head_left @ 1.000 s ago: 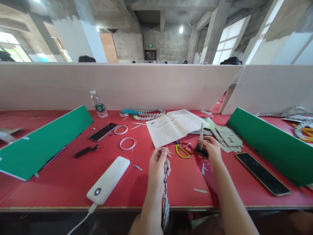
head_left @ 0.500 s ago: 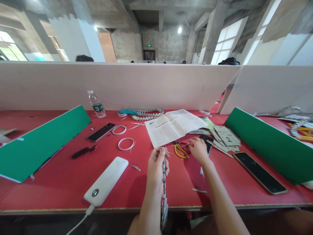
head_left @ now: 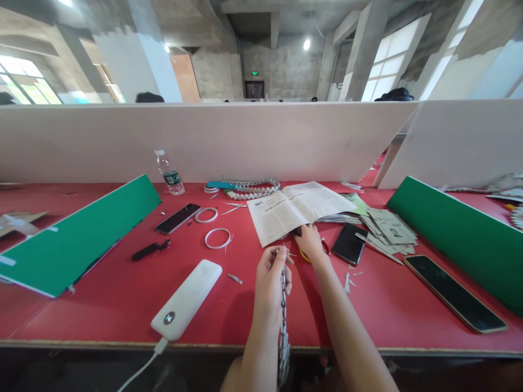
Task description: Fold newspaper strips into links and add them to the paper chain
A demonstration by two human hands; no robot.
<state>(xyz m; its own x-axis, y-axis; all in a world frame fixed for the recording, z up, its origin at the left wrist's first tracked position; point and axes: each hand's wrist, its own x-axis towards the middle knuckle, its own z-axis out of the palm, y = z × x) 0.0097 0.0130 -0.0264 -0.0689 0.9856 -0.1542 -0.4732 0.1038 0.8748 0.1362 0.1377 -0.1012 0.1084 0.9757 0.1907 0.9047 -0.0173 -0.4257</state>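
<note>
My left hand (head_left: 272, 272) is closed around the upper end of a chain of folded paper strips (head_left: 283, 305). The chain hangs down past the table's front edge. Thin pale paper bits poke out at its fingertips. My right hand (head_left: 309, 242) reaches over the lower edge of an open newspaper sheet (head_left: 300, 207). Its fingers are bent at something dark there, mostly hidden. Beneath this hand lies a hand tool with a yellow handle (head_left: 304, 256), and a red handle (head_left: 326, 246) shows beside it. Whether they are one tool is unclear.
A phone (head_left: 348, 243) and cut paper pieces (head_left: 388, 228) lie to the right, with a larger phone (head_left: 453, 294) nearer. On the left are a white power bank (head_left: 188, 299), tape rings (head_left: 218, 238), a black-handled tool (head_left: 149, 250) and a bottle (head_left: 170, 174). Green dividers (head_left: 81, 239) flank the red table.
My right hand has moved left, from beside the phone to the newspaper's lower edge, uncovering the phone. My left hand still holds the paper chain. The view has shifted slightly.
</note>
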